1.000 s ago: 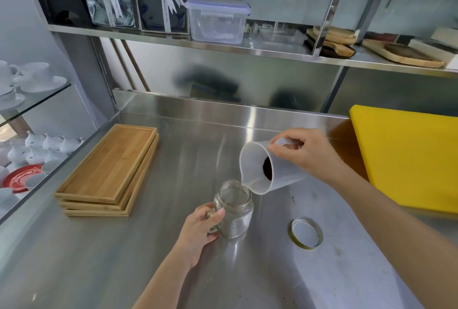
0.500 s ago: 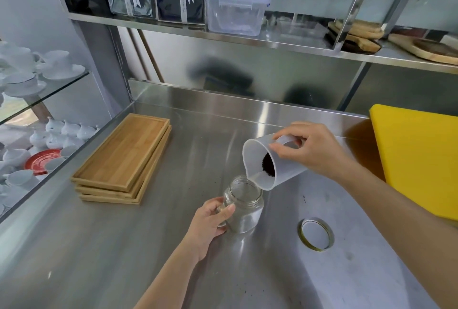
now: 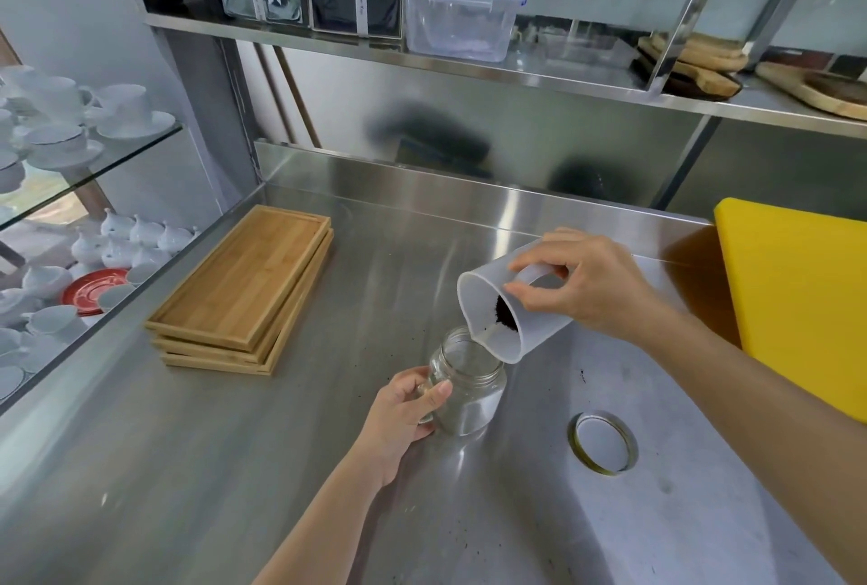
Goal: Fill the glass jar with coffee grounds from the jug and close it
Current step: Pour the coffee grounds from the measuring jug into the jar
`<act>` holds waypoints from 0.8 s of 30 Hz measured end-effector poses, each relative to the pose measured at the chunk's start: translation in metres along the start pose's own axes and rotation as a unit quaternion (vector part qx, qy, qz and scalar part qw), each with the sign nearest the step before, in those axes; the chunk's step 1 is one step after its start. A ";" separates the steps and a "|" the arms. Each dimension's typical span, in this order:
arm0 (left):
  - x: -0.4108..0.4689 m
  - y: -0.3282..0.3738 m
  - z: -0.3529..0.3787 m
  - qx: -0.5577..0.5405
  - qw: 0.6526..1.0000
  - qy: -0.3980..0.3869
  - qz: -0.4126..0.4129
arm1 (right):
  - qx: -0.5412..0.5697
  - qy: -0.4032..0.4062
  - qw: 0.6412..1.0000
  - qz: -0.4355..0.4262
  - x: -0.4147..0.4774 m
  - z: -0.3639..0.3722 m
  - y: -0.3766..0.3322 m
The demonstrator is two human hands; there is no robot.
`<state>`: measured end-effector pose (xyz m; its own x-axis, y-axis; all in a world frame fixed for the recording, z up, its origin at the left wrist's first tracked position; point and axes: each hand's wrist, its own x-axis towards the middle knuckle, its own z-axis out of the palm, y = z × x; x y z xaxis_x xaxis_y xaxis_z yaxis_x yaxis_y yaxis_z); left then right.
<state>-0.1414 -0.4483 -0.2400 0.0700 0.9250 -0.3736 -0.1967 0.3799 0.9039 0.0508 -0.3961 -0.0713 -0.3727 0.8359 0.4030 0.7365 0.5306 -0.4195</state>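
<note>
clear glass jar [image 3: 467,390] stands upright and open on the steel counter [image 3: 234,467], gripped round its near side by the left hand [image 3: 403,411]; it looks empty so far. right above its mouth the right hand [image 3: 586,286] holds the jug [image 3: 504,307] tipped steeply, fingers closed round the handle, spout just over the jar's rim. dark coffee grounds [image 3: 506,315] cling partway down the jug's inner wall and none seem to have reached the lip yet, so the step in hand is the pour, barely begun. the next move likely calls for more tilt or a tap, with the spout kept centred, since the grounds look clumpy and may drop all at once. jug is milky, translucent plastic. lid [image 3: 603,443], a flat metal disc with a brassy rim, lies on the counter just under the right forearm. stray specks lie between it and the jar.
</note>
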 end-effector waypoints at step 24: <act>-0.002 0.001 0.004 -0.013 1.000 0.000 0.003 | -0.059 -0.060 0.988 -0.128 0.007 0.001 -0.009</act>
<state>-0.1383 -0.4498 -0.2374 0.0686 0.9275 -0.3675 -0.2216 0.3733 0.9009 0.0411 -0.3949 -0.0653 -0.6145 0.6905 0.3817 0.6677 0.7128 -0.2146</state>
